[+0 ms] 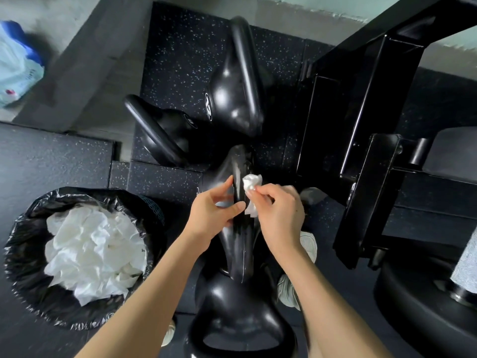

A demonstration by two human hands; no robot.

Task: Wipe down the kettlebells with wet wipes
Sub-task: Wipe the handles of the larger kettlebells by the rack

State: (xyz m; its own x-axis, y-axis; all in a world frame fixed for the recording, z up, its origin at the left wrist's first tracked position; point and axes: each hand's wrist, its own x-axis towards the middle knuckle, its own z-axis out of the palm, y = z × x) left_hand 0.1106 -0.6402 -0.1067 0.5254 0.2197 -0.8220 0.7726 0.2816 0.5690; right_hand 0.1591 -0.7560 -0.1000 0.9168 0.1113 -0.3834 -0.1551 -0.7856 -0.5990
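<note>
Kettlebells of glossy black iron stand in a cluster on the black speckled rubber floor below me. My left hand wraps around the handle of the middle glossy black kettlebell, thumb on the near side and fingers curled over the far side, steadying it. My right hand pinches a crumpled white wet wipe between thumb and fingertips and presses it against the right side of that same handle, just beside my left thumb. Part of the wipe hangs down under my right palm.

Directly beneath my arms, at the bottom edge of the view, sits a nearest black kettlebell with its rounded body and looped handle facing me. Beyond the middle one, a large black kettlebell with a white number mark stands near the far side of the floor mat, and a smaller black kettlebell leans just to its left.

On the floor to my left stands a round bin lined with a black plastic bag, full of used white wipes. At the far left edge lies a pale blue pack of wipes on the grey concrete. A black metal equipment frame rises to the right.
</note>
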